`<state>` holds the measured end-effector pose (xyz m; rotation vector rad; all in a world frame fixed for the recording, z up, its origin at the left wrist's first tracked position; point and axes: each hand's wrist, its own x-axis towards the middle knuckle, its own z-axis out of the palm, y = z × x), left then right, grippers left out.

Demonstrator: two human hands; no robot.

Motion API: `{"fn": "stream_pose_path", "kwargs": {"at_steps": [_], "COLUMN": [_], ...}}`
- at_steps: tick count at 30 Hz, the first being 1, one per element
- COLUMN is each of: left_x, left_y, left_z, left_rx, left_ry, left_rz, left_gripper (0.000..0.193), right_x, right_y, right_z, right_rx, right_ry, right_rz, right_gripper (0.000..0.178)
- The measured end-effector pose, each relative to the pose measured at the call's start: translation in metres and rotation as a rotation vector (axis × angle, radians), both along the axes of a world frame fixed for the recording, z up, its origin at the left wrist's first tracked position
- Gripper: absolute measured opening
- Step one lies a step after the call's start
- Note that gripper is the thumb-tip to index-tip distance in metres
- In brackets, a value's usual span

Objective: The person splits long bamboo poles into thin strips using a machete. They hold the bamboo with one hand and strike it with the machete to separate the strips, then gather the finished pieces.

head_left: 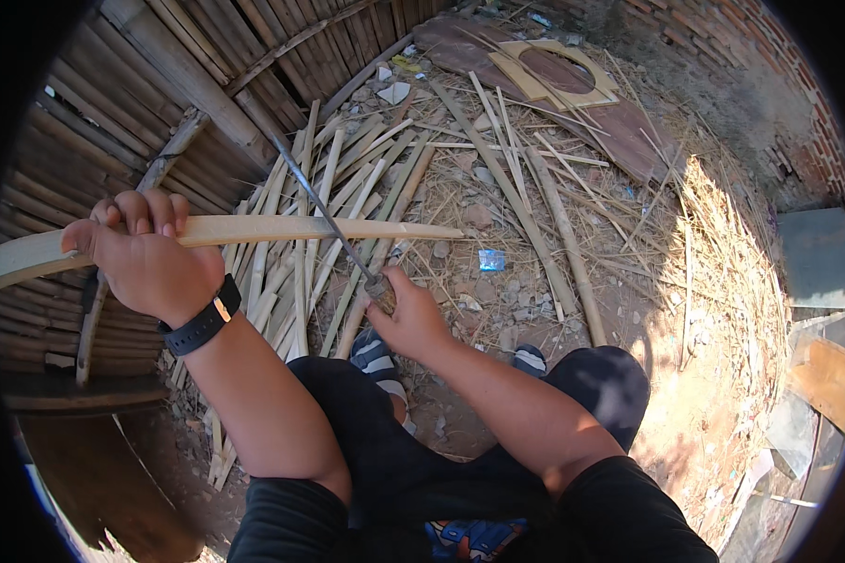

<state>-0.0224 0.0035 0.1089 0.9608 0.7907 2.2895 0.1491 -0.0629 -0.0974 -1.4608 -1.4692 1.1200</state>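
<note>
My left hand (145,246), with a black watch (200,324) on its wrist, is closed around a long pale bamboo strip (296,228). The strip lies crosswise and narrows toward its right end. In my right hand (411,314) is the handle of a long, thin-bladed knife (312,190). Its blade slants up and to the left, crossing the strip to the right of my left hand. Whether the edge bites into the bamboo cannot be made out.
Split bamboo strips (270,267) lie heaped on the ground beyond my hands. Bamboo poles (565,239), a blue wrapper (491,260) and shavings lie farther right. A bamboo wall (94,141) stands close at left. A brown board (620,141) rests at the back near a brick wall (723,47).
</note>
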Motion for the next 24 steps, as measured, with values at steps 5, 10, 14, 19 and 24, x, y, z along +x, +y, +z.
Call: {"fn": "stream_pose_path", "kwargs": {"at_steps": [5, 10, 14, 19, 24], "left_x": [-0.014, -0.027, -0.047, -0.062, -0.051], "left_y": [-0.011, -0.013, -0.034, -0.027, -0.023], "left_z": [-0.002, 0.005, 0.016, 0.009, 0.014], "left_rx": [0.097, 0.019, 0.048, 0.006, -0.039], "left_ry": [0.058, 0.122, 0.131, 0.073, 0.137], "left_rz": [-0.18, -0.069, -0.275, -0.102, 0.094], "left_gripper": [0.041, 0.044, 0.04, 0.035, 0.03], "right_x": [0.032, -0.003, -0.003, 0.016, -0.018], "right_y": [0.008, -0.008, -0.018, -0.018, -0.016], "right_z": [-0.102, -0.02, -0.069, -0.134, -0.031], "right_rx": [-0.209, -0.123, 0.018, -0.251, -0.159], "right_ry": [-0.075, -0.046, -0.051, -0.141, -0.033], "right_rz": [-0.219, 0.05, -0.026, -0.163, 0.104], "right_gripper": [0.048, 0.051, 0.045, 0.046, 0.05]}}
